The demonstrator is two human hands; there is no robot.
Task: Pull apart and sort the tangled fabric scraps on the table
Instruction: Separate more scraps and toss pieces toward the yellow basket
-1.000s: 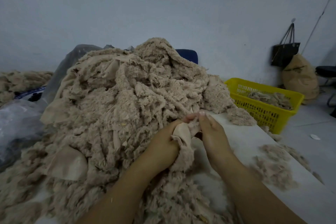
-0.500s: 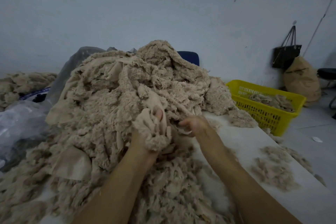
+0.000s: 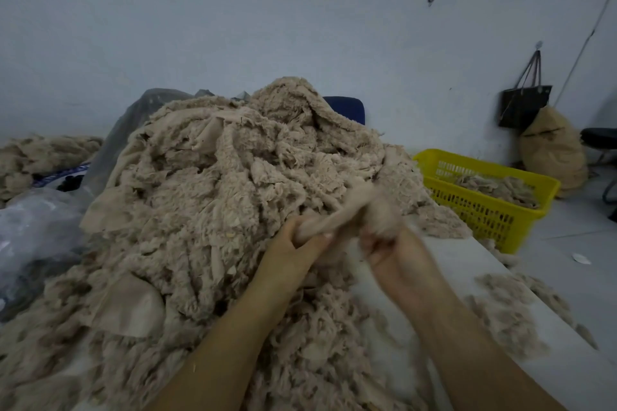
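l hand (image 3: 293, 243) + r hand (image 3: 389, 245) both grip 1 scrap (image 3: 347, 210)

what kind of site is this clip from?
Probably a small textile-waste sorting workshop: a big heap of fabric scraps on a white table, a yellow basket holding more scraps, and a stuffed sack against the wall.

Of the person, only two forearms and two hands are seen (the rest is cut off by the lower edge of the view). The left forearm (image 3: 233, 337) and the right forearm (image 3: 467, 344) are shown bare along their whole visible length. A tiny pale fleck (image 3: 194, 367) is seen stuck to the left forearm. On the left hand (image 3: 290, 250) a short, pale thumbnail (image 3: 327, 236) can be made out. The right hand (image 3: 394, 253) is smeared by blur, so its nails cannot be told.
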